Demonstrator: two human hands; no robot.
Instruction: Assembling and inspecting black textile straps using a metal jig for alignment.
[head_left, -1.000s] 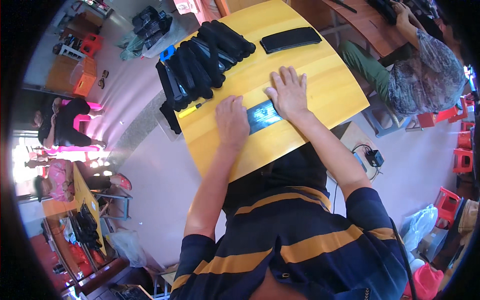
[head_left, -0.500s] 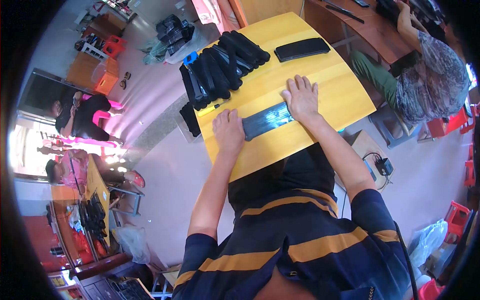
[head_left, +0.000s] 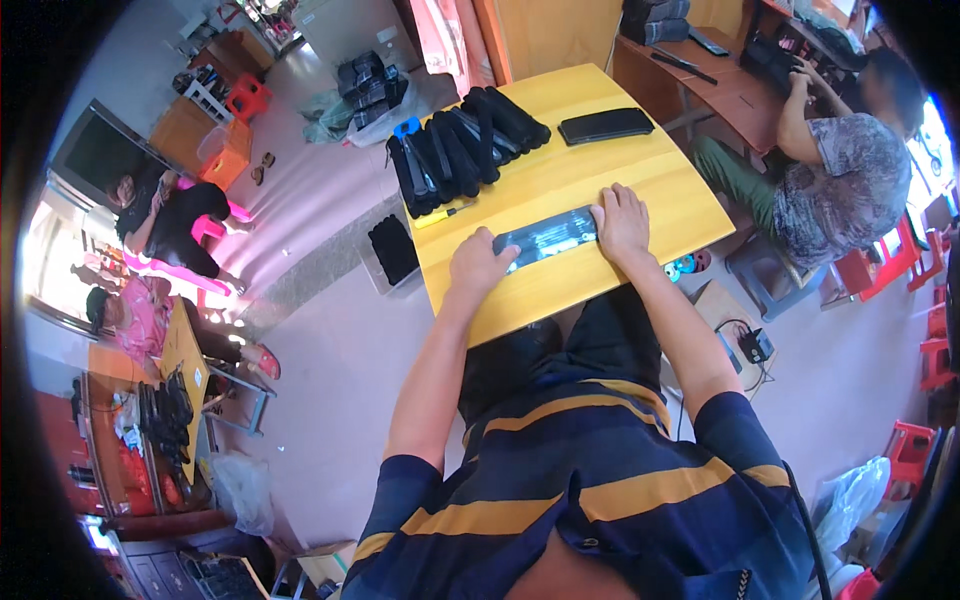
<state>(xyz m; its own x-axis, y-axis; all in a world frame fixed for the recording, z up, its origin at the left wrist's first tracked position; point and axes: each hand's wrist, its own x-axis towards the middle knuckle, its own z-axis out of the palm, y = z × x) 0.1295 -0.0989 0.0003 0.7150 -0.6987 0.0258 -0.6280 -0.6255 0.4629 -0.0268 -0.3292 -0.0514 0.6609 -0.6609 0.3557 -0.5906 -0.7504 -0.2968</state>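
On the yellow table (head_left: 680, 195) lies a flat dark strip in shiny clear plastic, a plastic-wrapped packet (head_left: 552, 240). My left hand (head_left: 478, 264) closes on its left end, the thumb lying on top. At the other end my right hand (head_left: 622, 224) grips the edge, thumb toward the packet and fingers bent; the fingertips' undersides are hidden. Beyond my left hand sits a row of black bundles (head_left: 460, 150), with a blue-topped item (head_left: 406, 127) at its left. A small yellow-handled tool (head_left: 436, 216) rests in front of the row. A black flat case (head_left: 606, 126) lies at the far right.
A clear bin with black contents (head_left: 393, 250) stands left of the table. At the right a person (head_left: 845, 190) sits working at a brown table (head_left: 720, 95). Two more people sit far left. A box with a black charger and cables (head_left: 752, 345) stands by my right arm.
My hands have gone from lying flat beside and on the packet to bent fingers at its ends. My left thumb now overlaps it. The view has shifted slightly.
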